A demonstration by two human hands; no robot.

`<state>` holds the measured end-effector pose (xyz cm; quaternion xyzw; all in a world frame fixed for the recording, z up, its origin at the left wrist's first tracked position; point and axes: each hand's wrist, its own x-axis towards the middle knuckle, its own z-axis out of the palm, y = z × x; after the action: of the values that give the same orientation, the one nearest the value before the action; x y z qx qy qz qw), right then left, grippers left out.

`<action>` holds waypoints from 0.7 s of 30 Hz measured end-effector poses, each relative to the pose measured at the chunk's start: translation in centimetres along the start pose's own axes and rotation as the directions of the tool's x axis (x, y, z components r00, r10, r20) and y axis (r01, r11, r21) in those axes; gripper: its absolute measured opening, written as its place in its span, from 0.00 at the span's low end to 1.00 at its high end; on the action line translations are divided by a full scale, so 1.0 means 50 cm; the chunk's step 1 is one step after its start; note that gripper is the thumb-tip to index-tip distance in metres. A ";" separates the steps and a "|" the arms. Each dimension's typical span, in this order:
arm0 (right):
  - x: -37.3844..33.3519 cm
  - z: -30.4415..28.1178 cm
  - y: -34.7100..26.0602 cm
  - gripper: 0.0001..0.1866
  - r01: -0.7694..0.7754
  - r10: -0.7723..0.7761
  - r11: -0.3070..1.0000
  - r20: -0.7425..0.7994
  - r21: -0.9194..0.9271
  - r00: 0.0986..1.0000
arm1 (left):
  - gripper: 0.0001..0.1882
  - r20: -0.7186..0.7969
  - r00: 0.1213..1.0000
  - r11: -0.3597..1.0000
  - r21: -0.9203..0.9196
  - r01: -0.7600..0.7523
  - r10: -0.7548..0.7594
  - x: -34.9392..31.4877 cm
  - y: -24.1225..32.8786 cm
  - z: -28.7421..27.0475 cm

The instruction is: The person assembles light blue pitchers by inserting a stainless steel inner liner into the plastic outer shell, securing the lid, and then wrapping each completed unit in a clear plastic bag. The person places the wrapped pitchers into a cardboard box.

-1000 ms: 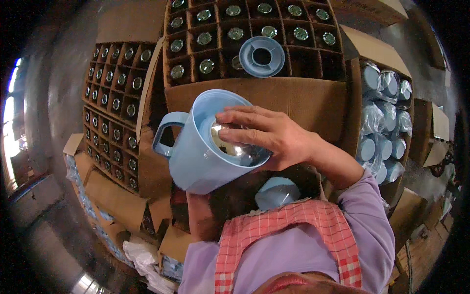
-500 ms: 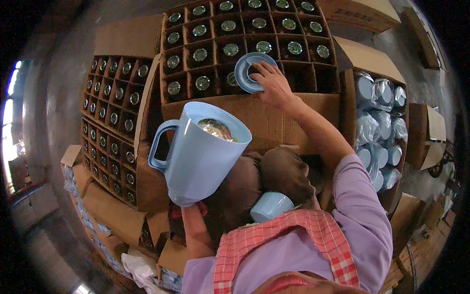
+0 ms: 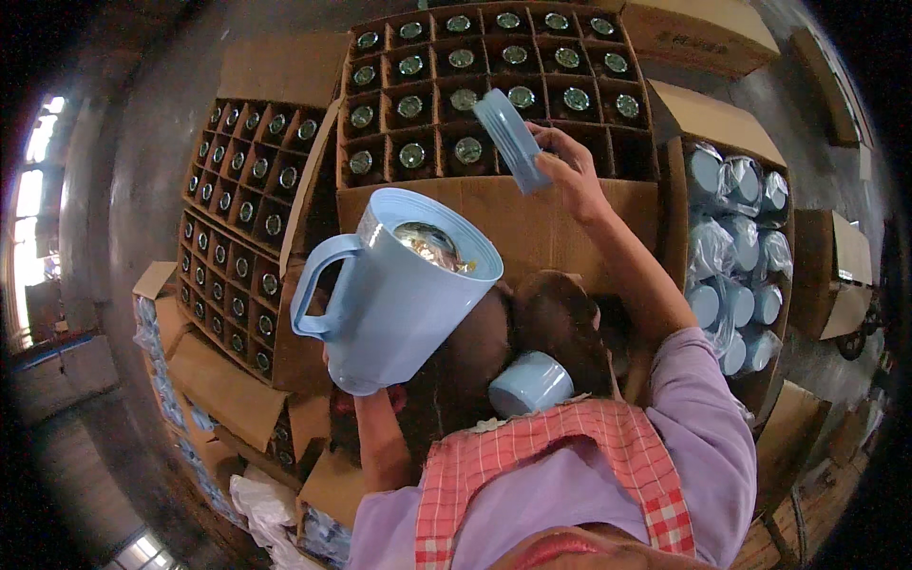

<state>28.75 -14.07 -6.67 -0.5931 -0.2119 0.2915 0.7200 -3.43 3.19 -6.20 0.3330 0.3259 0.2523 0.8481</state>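
Note:
A light blue plastic jug (image 3: 399, 294) with a side handle is held up from below by my left hand (image 3: 366, 404), mostly hidden under its base. Something shiny and silvery (image 3: 432, 245) shows inside the jug's open mouth. My right hand (image 3: 568, 171) is stretched out over the big carton and grips a round light blue lid (image 3: 511, 141), tilted on edge. A second light blue jug (image 3: 530, 383) lies against my lap, close to my apron.
A divided cardboard carton (image 3: 494, 204) ahead holds several glass pieces in cells. Two more divided cartons (image 3: 242, 237) stand at the left. A carton of wrapped blue jugs (image 3: 736, 256) stands at the right. Flattened cardboard and plastic wrap (image 3: 261, 499) lie lower left.
My right hand left the jug's mouth, reached to the lid lying on the carton, took hold of it and lifted it on edge. The jug stayed raised in my left hand.

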 end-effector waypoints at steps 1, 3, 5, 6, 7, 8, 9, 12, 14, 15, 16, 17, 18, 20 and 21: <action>-0.033 0.017 -0.046 0.22 0.050 -0.054 0.997 0.073 0.062 0.996 | 0.20 0.007 1.000 1.000 0.006 -0.001 0.001 -0.009 0.001 0.000; -0.084 0.037 -0.091 0.25 0.163 -0.191 0.976 0.203 0.146 0.960 | 0.20 0.028 1.000 1.000 0.010 -0.001 0.001 -0.018 0.002 0.007; -0.121 0.060 -0.124 0.28 0.291 -0.323 0.945 0.288 0.148 0.902 | 0.20 0.045 0.999 1.000 0.006 -0.007 0.006 -0.031 0.005 0.013; -0.125 0.060 -0.131 0.28 0.430 -0.433 0.898 0.338 0.089 0.835 | 0.20 0.059 0.998 1.000 0.008 -0.010 0.009 -0.035 0.006 0.017; -0.133 0.059 -0.140 0.27 0.487 -0.477 0.870 0.375 0.075 0.795 | 0.20 0.072 0.997 1.000 0.004 -0.009 0.008 -0.040 0.005 0.021; -0.141 0.058 -0.150 0.27 0.542 -0.517 0.838 0.412 0.064 0.750 | 0.20 0.086 0.996 1.000 0.002 -0.010 0.010 -0.046 0.005 0.025; -0.151 0.054 -0.164 0.26 0.612 -0.542 0.791 0.440 -0.020 0.716 | 0.20 0.102 0.995 1.000 0.002 -0.009 0.009 -0.052 0.002 0.030; -0.188 0.043 -0.199 0.27 0.640 -0.555 0.767 0.464 -0.035 0.691 | 0.20 0.143 0.990 1.000 -0.010 -0.003 0.005 -0.064 -0.002 0.043; -0.206 0.041 -0.215 0.28 0.661 -0.571 0.749 0.470 -0.037 0.673 | 0.20 0.168 0.986 1.000 -0.012 0.000 0.002 -0.072 -0.005 0.052; -0.216 0.038 -0.219 0.28 0.658 -0.570 0.752 0.462 -0.040 0.679 | 0.20 0.177 0.984 1.000 -0.016 0.004 -0.001 -0.075 -0.007 0.054; -0.226 0.035 -0.223 0.28 0.655 -0.569 0.754 0.453 -0.046 0.686 | 0.20 0.193 0.981 1.000 -0.019 0.006 -0.002 -0.075 -0.009 0.059; -0.236 0.034 -0.227 0.28 0.663 -0.576 0.747 0.453 -0.047 0.681 | 0.20 0.207 0.978 1.000 -0.018 0.010 -0.006 -0.077 -0.011 0.065; -0.247 0.034 -0.230 0.28 0.654 -0.575 0.755 0.446 -0.034 0.686 | 0.20 0.221 0.975 1.000 -0.017 0.013 -0.009 -0.078 -0.012 0.071; -0.262 0.026 -0.232 0.28 0.650 -0.577 0.759 0.437 -0.024 0.690 | 0.20 0.248 0.969 1.000 -0.015 0.020 -0.016 -0.080 -0.016 0.083; -0.266 0.021 -0.226 0.27 0.665 -0.584 0.746 0.432 -0.048 0.687 | 0.20 0.257 0.966 1.000 -0.013 0.022 -0.018 -0.080 -0.015 0.088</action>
<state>20.12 -23.67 5.16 -0.4837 -0.5687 0.1163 0.6550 -2.76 -1.61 -2.72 0.3527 0.2145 0.2009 0.8884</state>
